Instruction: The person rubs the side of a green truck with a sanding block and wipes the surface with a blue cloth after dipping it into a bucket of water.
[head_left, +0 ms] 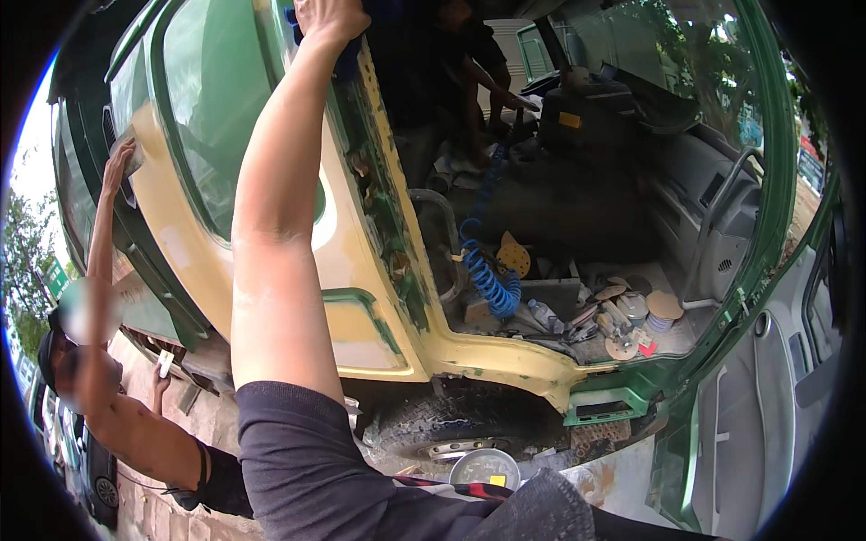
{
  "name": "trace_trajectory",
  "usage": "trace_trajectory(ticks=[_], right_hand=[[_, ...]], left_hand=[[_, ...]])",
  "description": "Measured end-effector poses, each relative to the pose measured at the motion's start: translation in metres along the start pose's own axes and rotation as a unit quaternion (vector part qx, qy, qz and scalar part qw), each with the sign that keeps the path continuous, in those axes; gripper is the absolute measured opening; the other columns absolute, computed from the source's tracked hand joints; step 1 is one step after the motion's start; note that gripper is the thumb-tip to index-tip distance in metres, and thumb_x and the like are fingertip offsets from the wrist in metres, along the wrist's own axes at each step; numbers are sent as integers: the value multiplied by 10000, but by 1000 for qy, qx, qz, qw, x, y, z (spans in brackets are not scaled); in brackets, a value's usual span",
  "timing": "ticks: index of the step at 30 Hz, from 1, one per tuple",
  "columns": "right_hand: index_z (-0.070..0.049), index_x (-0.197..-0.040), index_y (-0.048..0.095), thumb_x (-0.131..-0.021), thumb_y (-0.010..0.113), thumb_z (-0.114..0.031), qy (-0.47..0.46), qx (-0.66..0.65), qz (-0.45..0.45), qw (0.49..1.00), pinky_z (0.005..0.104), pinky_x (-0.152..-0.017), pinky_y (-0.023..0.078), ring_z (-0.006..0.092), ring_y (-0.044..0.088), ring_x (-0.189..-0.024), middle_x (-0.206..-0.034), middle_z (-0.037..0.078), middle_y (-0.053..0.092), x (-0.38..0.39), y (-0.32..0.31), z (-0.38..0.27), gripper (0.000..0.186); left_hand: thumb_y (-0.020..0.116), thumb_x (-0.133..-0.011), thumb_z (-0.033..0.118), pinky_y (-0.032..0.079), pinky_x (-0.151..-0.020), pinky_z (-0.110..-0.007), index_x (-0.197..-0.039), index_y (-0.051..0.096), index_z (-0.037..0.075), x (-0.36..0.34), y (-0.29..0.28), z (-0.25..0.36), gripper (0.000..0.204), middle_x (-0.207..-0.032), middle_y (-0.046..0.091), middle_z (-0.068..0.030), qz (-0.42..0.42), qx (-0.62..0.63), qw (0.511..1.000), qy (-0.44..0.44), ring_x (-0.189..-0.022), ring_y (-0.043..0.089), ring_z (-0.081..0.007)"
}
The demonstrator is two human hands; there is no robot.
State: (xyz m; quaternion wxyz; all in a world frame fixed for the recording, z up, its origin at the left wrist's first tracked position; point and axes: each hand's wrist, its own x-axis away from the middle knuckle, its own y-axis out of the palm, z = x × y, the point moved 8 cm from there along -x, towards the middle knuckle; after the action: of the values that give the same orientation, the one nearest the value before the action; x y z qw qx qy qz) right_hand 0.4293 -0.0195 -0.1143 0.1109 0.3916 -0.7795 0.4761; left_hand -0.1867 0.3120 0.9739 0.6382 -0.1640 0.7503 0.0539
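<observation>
My left arm reaches up along the truck cab, and my left hand point(332, 16) is at the top edge of the picture. Its fingers are partly cut off there, and they look curled over a blue thing point(348, 61) whose kind I cannot make out. The hand is at the upper door pillar, beside the green and cream cab panel point(370, 326). Patches of cream and bare filler show between areas of green paint. My right hand is out of view; only a dark sleeve point(550, 509) shows low down.
A co-worker's hand point(117, 167) presses a pad to the panel at left. Another person's arm point(492, 81) shows inside the cab. A coiled blue air hose point(492, 288), sanding discs point(665, 307) and a bottle point(545, 315) lie on the cab floor. Below are a wheel point(460, 424) and round tin point(485, 467).
</observation>
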Motion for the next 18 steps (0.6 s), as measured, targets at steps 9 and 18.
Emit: trace_trajectory(ticks=[9,18], right_hand=[[58,-994,672,-745,619,0,-30,-110,-27,993,418,-756,554,310,696,-802,-902,161,711,-52,-7,113,261],[33,-1037,661,-764,567,49,-59,-111,-44,991,369,-724,535,221,648,-783,-907,93,676,-23,-47,26,289]], left_hand=[[719,-653,149,481,-954,-499,-1160,654,134,86,39,24,512,-1014,725,-198,-168,-27,979,116,-1135,628,-393],[730,-674,107,450,-890,-439,-889,680,80,241,52,66,223,-886,717,-153,-263,-23,958,115,-1035,623,-345]])
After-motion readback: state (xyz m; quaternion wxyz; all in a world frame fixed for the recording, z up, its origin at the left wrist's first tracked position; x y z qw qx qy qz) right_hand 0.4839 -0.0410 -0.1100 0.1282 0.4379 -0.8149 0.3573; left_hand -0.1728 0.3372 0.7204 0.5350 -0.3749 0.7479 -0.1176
